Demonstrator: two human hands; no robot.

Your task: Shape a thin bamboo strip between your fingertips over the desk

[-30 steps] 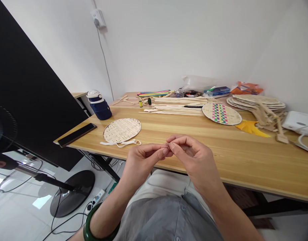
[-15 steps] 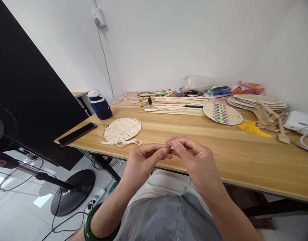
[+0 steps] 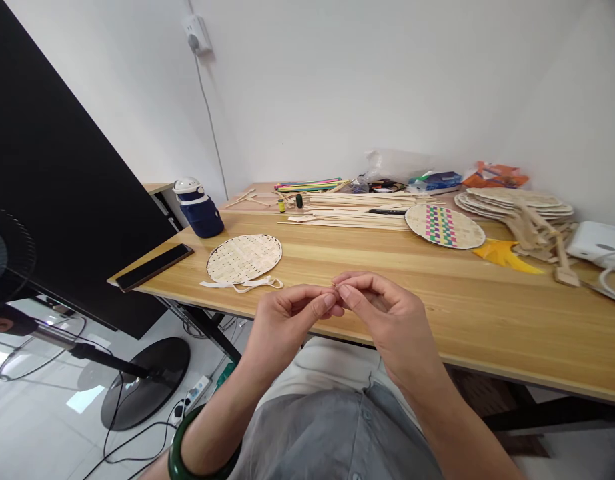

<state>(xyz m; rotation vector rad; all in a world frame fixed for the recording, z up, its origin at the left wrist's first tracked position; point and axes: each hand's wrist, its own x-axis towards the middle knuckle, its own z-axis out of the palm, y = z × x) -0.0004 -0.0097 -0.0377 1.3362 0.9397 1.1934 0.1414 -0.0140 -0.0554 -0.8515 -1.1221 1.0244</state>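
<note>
Both hands meet above the desk (image 3: 437,313) edge: left hand (image 3: 282,320) and right hand (image 3: 387,317) fingers pinch something tiny, unidentifiable; the plain woven disc (image 3: 244,258) lies untouched.

You get bright, even daylight: the white wall (image 3: 387,80) glows softly, shadows under the table (image 3: 487,313) edge stay faint, and the floor (image 3: 62,400) at lower left shows glare. Focus is sharp; straight lines bow near the corners.
</note>
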